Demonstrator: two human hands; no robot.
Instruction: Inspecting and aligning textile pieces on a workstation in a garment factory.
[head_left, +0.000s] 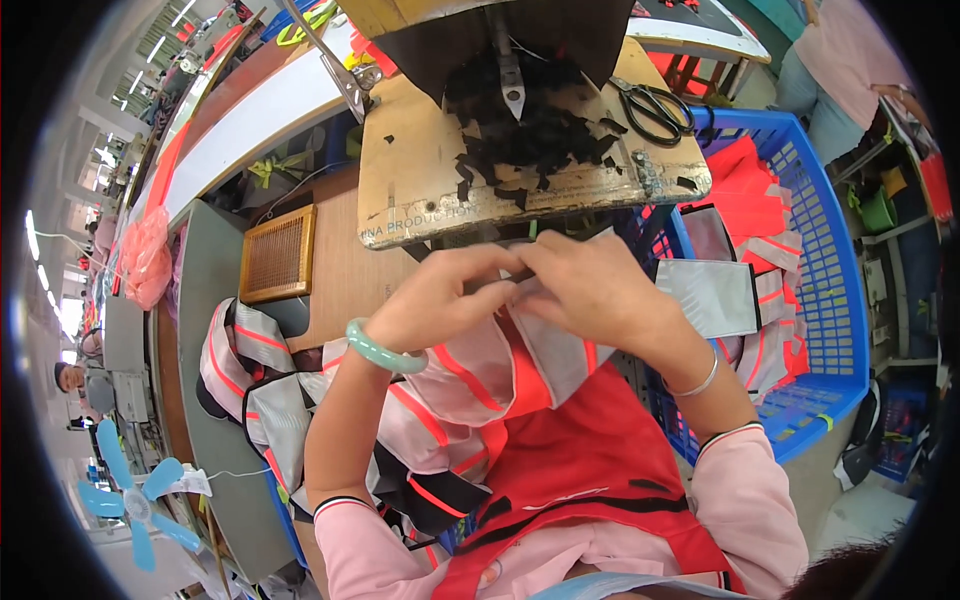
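Note:
Just in front of the work plate's near edge, my left hand [450,300] and my right hand [590,285] meet with fingertips close together. Both pinch the upper edge of a grey and orange-red striped fabric piece [530,375], which hangs down over my red apron [590,460]. The exact spot between the fingertips is hidden. Above them stands a machine with a pointed metal foot [512,92] over a worn wooden plate [410,185]. Black fabric scraps [530,145] litter that plate. Black-handled scissors [655,112] lie at its right side.
At right stands a blue plastic basket [835,300] with red and grey striped fabric pieces. More striped pieces [275,400] are heaped at left. A wooden-framed grid [278,253] lies on the side table. A blue fan [135,500] stands lower left; another person [845,80] is at upper right.

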